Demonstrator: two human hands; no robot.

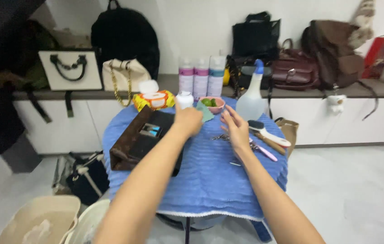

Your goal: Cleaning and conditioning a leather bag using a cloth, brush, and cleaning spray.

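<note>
My left hand (187, 120) is closed around a small teal cloth (207, 113), held above the blue towel (210, 180) that covers a small round table. My right hand (235, 129) hovers just to the right of it, fingers spread and holding nothing. A brown handbag (142, 140) lies on its side at the table's left, under my left forearm. Behind my hands sit a small white jar (184, 99), a pink bowl (213, 104) with green pieces, and a clear spray bottle (250, 101) with a blue nozzle. Brushes (266, 133) lie right of my right hand.
A yellow pack of wipes (154, 99) sits at the table's far left. Three tall bottles (201, 74) and several bags stand on the shelf (169, 83) behind. Beige bags (43, 221) lie on the floor at lower left.
</note>
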